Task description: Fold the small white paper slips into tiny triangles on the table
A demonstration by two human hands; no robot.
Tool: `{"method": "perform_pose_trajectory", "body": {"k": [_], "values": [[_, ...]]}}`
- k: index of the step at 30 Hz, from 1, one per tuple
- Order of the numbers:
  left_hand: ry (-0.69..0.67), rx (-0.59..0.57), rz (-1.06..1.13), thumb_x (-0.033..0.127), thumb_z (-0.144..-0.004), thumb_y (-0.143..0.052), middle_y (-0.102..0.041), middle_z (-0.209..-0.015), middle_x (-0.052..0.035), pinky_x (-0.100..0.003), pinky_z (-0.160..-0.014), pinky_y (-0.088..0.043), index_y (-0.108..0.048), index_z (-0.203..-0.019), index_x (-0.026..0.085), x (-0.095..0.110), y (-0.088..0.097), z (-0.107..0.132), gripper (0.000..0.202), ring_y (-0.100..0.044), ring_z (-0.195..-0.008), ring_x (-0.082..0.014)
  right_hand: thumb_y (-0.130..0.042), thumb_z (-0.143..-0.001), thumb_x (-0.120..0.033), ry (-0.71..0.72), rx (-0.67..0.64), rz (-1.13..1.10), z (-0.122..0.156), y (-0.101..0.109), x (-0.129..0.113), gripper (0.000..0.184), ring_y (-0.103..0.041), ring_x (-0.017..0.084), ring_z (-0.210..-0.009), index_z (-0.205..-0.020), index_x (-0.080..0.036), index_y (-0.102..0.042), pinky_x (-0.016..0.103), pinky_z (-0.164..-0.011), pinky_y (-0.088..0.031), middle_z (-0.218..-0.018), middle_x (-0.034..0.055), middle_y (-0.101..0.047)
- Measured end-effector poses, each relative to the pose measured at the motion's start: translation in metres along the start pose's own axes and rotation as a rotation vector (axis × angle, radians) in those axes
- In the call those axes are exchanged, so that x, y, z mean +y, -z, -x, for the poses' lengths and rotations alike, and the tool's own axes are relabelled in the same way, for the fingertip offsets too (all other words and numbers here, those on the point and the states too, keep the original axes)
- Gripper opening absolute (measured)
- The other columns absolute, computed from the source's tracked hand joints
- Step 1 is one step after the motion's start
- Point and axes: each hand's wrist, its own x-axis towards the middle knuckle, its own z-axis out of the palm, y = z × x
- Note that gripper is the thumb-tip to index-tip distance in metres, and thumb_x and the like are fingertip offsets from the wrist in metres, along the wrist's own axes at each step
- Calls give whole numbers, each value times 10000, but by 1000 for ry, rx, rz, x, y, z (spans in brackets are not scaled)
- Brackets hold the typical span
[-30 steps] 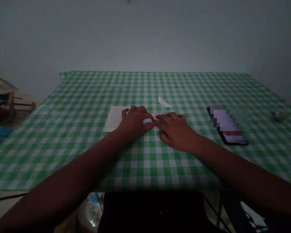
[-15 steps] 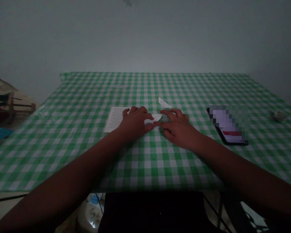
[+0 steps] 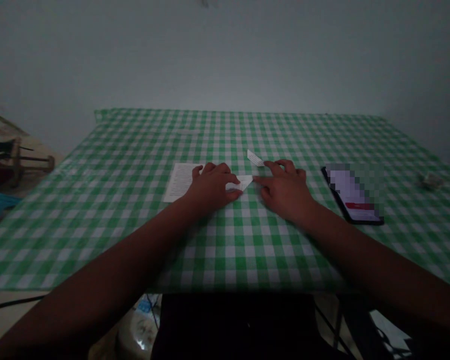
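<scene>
My left hand (image 3: 212, 187) rests over a small folded printed paper (image 3: 245, 182), its thumb and index finger holding it against the tablecloth. The paper's pointed end sticks out to the right, and the rest is hidden under the hand. My right hand (image 3: 285, 187) has its fingers apart, with the index fingertip at that pointed end. Another finger of it reaches close to a small folded paper strip (image 3: 255, 158) lying just beyond. Partly behind my left hand lies a flat printed sheet (image 3: 180, 182).
A green and white checked cloth (image 3: 225, 250) covers the table. To the right lies a phone (image 3: 354, 200) with its screen lit and blurred. Farther right is a small crumpled object (image 3: 431, 181). A pale wall (image 3: 225, 55) rises behind the table.
My right hand has slid slightly right along the folded paper to its tip, with its fingers shifting toward the small strip. My left hand stays on the paper.
</scene>
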Motion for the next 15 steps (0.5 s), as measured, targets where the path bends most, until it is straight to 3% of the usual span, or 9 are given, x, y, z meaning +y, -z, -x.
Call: {"method": "perform_pose_trajectory", "body": {"k": [4,8,11,15], "values": [[-30,-1,2,489,-883,-649,-646,-1185,-13,-578,-1066,-293,-740,-1065,346,0,0,0,249,-530,-1143,-272,-535,-913,-303,-19,54,-65,-4,-3,8,332,-395,419,-1279,-1160,-278,-756,581,-877,-400,-1461,113,-538],[-68,-14,-35,415,-955,-556,-673,-1118,-21,-518,-1001,-344,-755,-1041,334,4,2,1,231,-544,-1099,-263,-529,-929,-312,88,151,-214,-11,-9,13,298,-503,320,-1154,-1081,-198,-758,467,-897,-409,-1278,117,-642],[-72,-38,-50,390,-953,-560,-677,-1113,-20,-499,-994,-338,-752,-1048,332,7,2,3,222,-542,-1100,-261,-506,-958,-336,181,112,-261,-14,-14,11,287,-553,270,-1029,-1024,-198,-750,418,-873,-400,-1090,97,-686],[-38,-38,-48,398,-939,-584,-674,-1134,-5,-482,-1015,-317,-748,-1049,353,8,1,2,203,-541,-1111,-251,-539,-951,-337,182,52,-229,-13,-16,6,235,-563,256,-972,-933,-210,-737,395,-842,-378,-973,71,-688]]}}
